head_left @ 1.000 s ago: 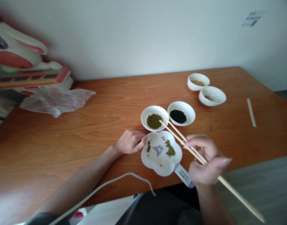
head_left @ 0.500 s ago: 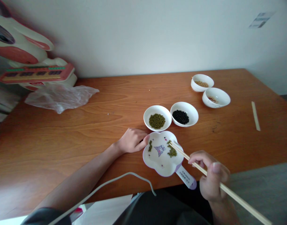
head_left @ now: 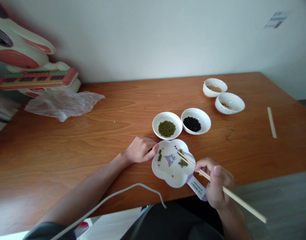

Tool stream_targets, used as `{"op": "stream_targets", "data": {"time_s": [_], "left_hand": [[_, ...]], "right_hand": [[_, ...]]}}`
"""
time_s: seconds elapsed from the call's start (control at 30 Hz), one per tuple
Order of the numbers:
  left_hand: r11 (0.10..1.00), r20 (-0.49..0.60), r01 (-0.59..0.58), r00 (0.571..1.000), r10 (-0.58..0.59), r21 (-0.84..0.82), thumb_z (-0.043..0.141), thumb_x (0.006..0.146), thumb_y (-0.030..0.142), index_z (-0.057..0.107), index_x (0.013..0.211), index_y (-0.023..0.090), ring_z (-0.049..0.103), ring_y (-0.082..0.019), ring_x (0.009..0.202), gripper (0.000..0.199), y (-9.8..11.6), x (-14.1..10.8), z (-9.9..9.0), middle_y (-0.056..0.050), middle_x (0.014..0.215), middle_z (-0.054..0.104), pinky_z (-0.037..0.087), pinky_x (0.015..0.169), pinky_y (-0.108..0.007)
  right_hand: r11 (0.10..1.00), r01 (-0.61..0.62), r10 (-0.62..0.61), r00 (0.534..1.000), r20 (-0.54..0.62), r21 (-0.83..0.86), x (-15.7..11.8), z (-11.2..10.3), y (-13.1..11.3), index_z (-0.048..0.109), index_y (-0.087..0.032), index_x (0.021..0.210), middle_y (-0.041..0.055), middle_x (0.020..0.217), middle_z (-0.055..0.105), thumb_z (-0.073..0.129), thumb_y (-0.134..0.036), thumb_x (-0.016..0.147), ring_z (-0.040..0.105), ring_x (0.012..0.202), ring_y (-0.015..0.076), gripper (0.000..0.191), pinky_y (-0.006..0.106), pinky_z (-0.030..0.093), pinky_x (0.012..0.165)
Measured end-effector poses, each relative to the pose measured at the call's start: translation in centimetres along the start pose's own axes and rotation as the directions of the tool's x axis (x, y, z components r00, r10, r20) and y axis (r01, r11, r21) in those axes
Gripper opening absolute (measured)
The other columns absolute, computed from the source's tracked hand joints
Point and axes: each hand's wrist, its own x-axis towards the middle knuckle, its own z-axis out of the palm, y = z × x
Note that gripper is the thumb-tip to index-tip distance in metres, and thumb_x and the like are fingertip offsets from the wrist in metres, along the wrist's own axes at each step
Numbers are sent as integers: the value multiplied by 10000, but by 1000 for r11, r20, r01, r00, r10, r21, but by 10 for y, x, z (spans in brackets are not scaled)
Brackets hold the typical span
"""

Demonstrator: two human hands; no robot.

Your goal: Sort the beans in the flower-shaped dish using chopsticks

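Observation:
My right hand (head_left: 215,183) is closed around a pair of wooden chopsticks (head_left: 239,200), whose tips are over the right part of a white flower-shaped plate (head_left: 175,178) with a purple rim and handle. Small clumps of green beans (head_left: 183,163) lie at the plate's right and left sides. Beside the plate's left edge, my left hand (head_left: 142,150) rests on the table with its fingers curled, thumb touching the rim; what they hold, if anything, is hidden. Just behind the plate stand a bowl of green beans (head_left: 167,115) and a bowl of black beans (head_left: 205,121).
Two more white bowls (head_left: 215,81) (head_left: 236,106) stand at the back right. A paper strip (head_left: 272,122) lies to the right. At the left are a toy keyboard (head_left: 38,80) and a clear plastic bag (head_left: 65,105). A pale cable (head_left: 123,191) crosses the foreground.
My right hand has moved left with the chopsticks, and their tips have shifted slightly left over the plate. My left hand stays in place.

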Motion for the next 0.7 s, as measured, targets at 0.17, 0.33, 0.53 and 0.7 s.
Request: {"op": "stream_targets", "data": {"time_s": [0.17, 0.33, 0.53, 0.7], "left_hand": [[1000, 2, -2, 1000, 2, -6, 326, 1104, 349, 556, 744, 183, 578, -142, 638, 459, 0, 0, 0, -30, 700, 645, 402, 637, -278], [1000, -1, 1, 1000, -1, -11, 326, 1104, 352, 546, 737, 182, 561, -139, 627, 460, 1, 0, 0, -27, 690, 635, 385, 628, -277], [1000, -3, -8, 1000, 8, -9, 330, 1104, 348, 535, 735, 183, 557, -135, 622, 453, 0, 0, 1, -20, 688, 627, 380, 627, -279], [1000, -6, -9, 1000, 8, -7, 336, 1102, 338, 532, 734, 185, 566, -137, 625, 444, 0, 0, 0, -21, 695, 635, 379, 627, -289]], "right_hand": [[1000, -13, 13, 1000, -20, 5, -1, 0, 3, 686, -214, 843, 44, 750, 680, 274, -406, 1114, 616, 641, 167, 529, 312, 450, 586], [1000, -11, 12, 998, -57, 6, -2, 1, 5, 704, -202, 831, 47, 778, 706, 293, -382, 1116, 634, 669, 164, 532, 314, 453, 612], [999, 31, -28, 994, -108, 25, -3, 4, 6, 711, -197, 797, 66, 755, 707, 269, -398, 1114, 627, 642, 174, 579, 325, 435, 576], [994, 105, -98, 973, -210, 22, 1, -12, 0, 755, -211, 785, 87, 796, 737, 224, -490, 1107, 697, 764, 227, 681, 354, 473, 613]]}}
